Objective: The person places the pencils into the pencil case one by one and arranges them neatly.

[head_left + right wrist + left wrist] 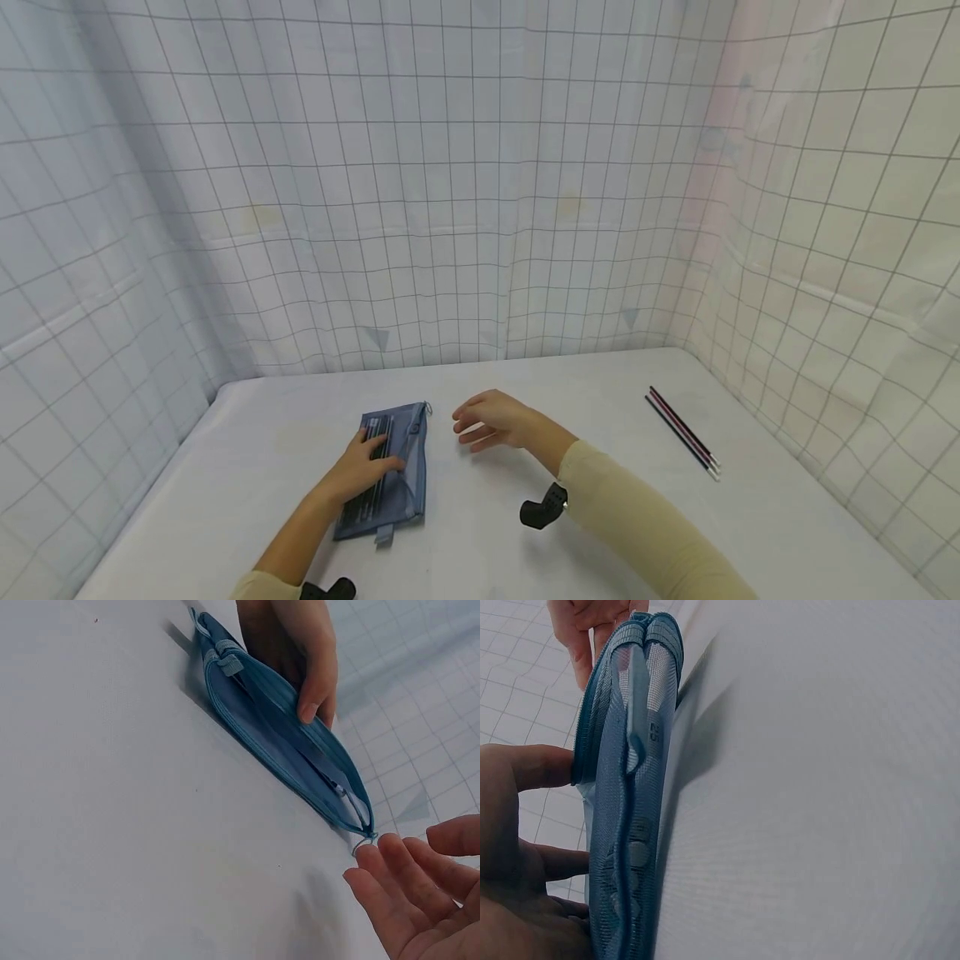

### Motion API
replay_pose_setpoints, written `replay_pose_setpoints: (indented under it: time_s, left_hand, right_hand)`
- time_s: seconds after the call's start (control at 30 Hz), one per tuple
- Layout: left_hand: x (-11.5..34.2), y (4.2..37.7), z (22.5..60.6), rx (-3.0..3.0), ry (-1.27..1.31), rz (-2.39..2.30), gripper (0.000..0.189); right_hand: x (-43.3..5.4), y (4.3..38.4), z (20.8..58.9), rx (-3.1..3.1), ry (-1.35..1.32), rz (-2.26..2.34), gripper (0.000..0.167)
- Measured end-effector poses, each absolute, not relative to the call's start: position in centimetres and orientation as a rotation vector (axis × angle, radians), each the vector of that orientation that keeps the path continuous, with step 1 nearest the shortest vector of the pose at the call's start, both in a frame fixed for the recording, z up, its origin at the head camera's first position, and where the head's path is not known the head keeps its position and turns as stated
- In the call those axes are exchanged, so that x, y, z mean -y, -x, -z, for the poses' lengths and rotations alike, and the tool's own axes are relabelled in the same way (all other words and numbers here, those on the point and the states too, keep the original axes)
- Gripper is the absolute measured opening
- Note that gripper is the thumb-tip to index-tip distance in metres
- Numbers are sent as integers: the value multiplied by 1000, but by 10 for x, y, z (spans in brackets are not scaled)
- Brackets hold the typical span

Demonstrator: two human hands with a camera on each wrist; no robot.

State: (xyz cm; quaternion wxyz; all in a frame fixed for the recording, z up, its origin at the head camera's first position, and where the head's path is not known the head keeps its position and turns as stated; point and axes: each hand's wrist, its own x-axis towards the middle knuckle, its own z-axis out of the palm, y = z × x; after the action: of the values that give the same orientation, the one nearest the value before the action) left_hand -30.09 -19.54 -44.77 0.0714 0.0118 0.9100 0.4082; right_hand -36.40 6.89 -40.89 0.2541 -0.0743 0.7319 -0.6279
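Note:
A blue mesh zip pencil case (415,492) lies on the white table, its zipped mouth gaping along the side facing right. Several dark slim sticks like pencils (367,504) show through its mesh. My left hand (362,471) rests on top of the case with fingers spread, the thumb by the zip edge, as the right wrist view also shows. To the right of the case my right hand (495,421) hovers over the table, fingers loosely bent and holding nothing. From the right wrist view, its fingertips are close to the small cord loop (364,841) at the case's end.
Three slim pencils (682,433), dark and reddish with pale ends, lie side by side near the table's right edge. White gridded curtains (450,208) stand behind the table (585,383) and along both sides. A black wrist camera (543,507) sits at the right sleeve.

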Motion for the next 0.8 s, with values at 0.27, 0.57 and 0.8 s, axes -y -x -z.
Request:
replay_pose_setpoints:
  time_s: [0.27, 0.57, 0.8]
  left_hand:
    - [196, 302, 446, -2737, -38, -1228, 85]
    - [195, 298, 446, -2725, -34, -1241, 85]
    - [196, 297, 448, -2744, -51, -1229, 86]
  right_hand:
    - [-86, 368, 402, -2027, 205, 1685, 37]
    - [-109, 370, 402, -2105, 209, 1642, 42]
    - [-129, 373, 398, -2153, 204, 1640, 42]
